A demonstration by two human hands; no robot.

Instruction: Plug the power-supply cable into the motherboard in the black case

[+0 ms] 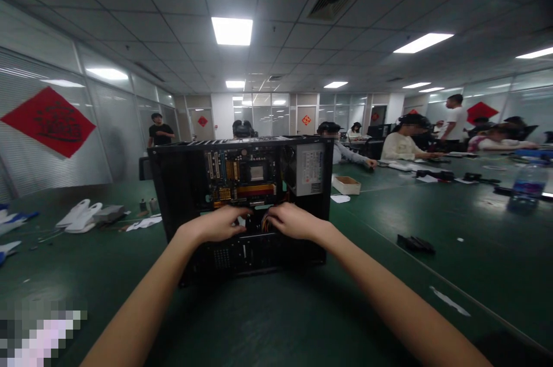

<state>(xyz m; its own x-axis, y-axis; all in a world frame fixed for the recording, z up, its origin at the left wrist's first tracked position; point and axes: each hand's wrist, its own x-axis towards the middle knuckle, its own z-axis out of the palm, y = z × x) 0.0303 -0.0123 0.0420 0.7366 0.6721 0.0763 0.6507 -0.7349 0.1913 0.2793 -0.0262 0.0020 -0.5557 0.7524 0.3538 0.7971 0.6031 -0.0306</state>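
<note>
A black computer case [181, 182] stands upright on the table in front of me, its open side facing me. Inside it are a motherboard [222, 168] with a square metal processor area and a silver power supply [309, 168] at the upper right. Both my hands reach into the middle of the case, below the motherboard. My left hand [222, 223] has its thumb and fingers apart, with no held thing visible between them. My right hand [296, 221] is curled at a bundle of coloured cables [265, 221], its fingertips closed against them.
The green table [367, 275] bears a small open box [346, 185], a black part [415, 243] and a water bottle [529, 180] at right. White objects [82, 216] and a grey block [109, 214] lie at left. Several people sit or stand further back.
</note>
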